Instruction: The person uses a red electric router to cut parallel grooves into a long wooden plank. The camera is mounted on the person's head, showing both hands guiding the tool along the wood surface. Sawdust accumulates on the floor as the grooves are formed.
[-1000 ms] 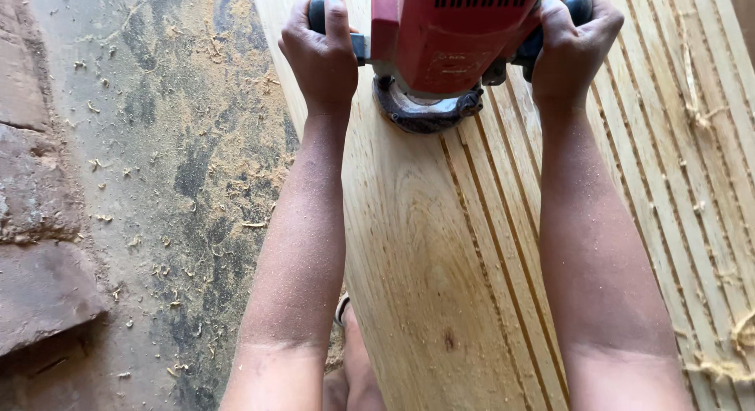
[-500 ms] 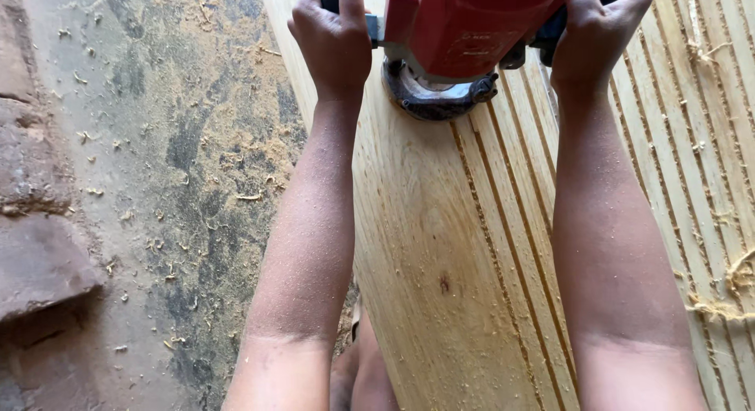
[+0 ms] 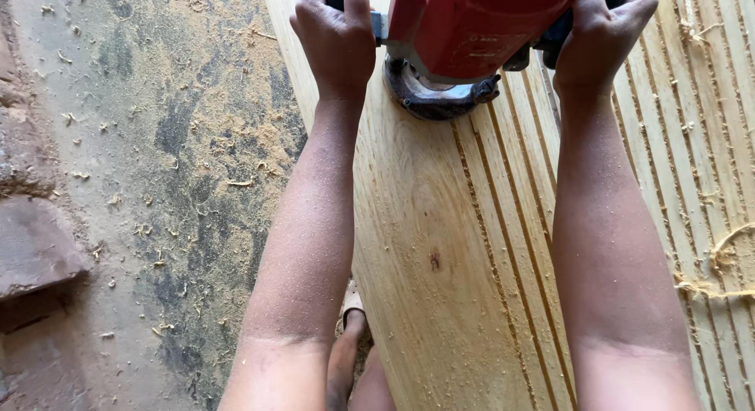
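Bright, even daylight, no glare. Soft shadow under forearms on wood plank (image 3: 425, 246). Sharp focus on plank and floor (image 3: 157, 183); slight blur at top edge.

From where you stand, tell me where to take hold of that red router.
Take the red router by its two dark side handles, one on each flank, coming from the near side with arms either side of the body. The left hand and right hand grip it exactly so. Its round base sits flat on the wooden board, so a level two-handed hold probably steadies it best.
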